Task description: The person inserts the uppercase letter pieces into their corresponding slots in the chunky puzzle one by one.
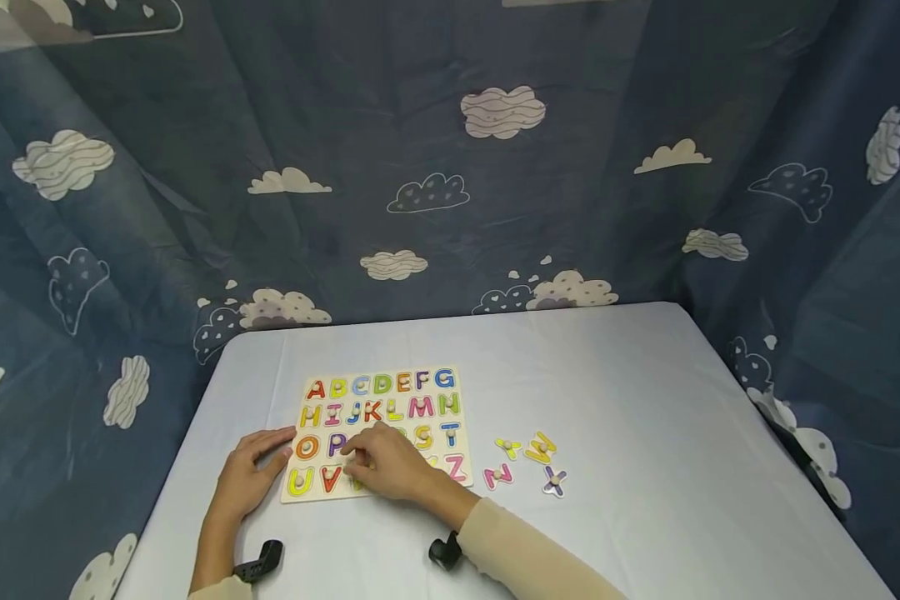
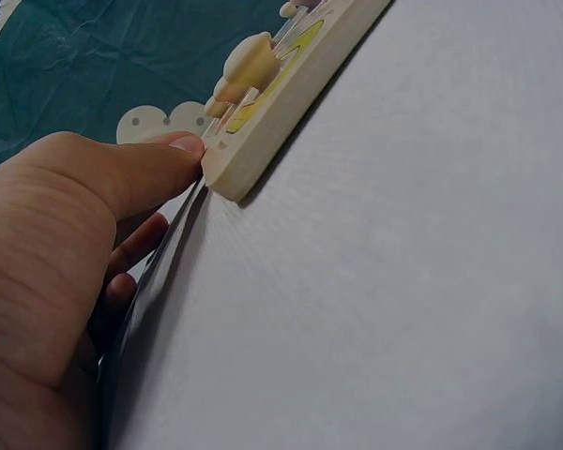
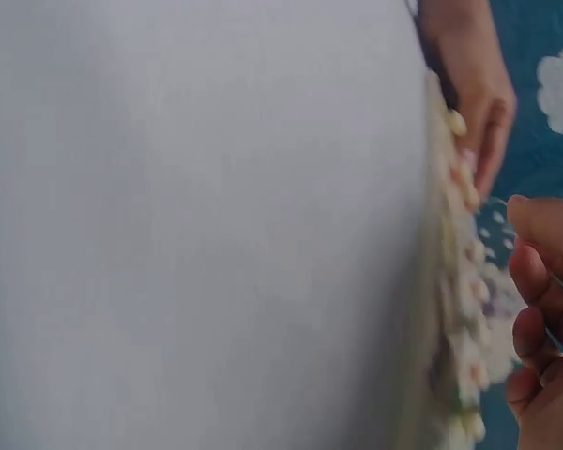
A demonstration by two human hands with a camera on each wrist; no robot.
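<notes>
A wooden alphabet puzzle board (image 1: 288, 492) lies on the white table, with knobbed, coloured letter pieces set in it. My left hand (image 1: 246, 475) rests at the board's left edge. In the left wrist view the thumb (image 2: 174, 159) touches the board's corner. Over the lower middle of the board hovers my right hand (image 1: 386, 462), covering several letters. Its fingers (image 3: 535, 272) are loosely curled in the right wrist view, and no piece shows between them. Near the right hand's side of the board, the red V (image 1: 331, 477) and purple P (image 1: 336, 443) sit in their places.
Right of the board lie loose letter pieces: a yellow Y (image 1: 507, 448), a yellow W (image 1: 541, 447), a purple X (image 1: 554, 481) and a pink zigzag letter (image 1: 497, 476). The pink Z space (image 1: 456, 467) shows no knob. A dark cloud-patterned curtain (image 1: 420, 233) surrounds the table (image 1: 645, 467).
</notes>
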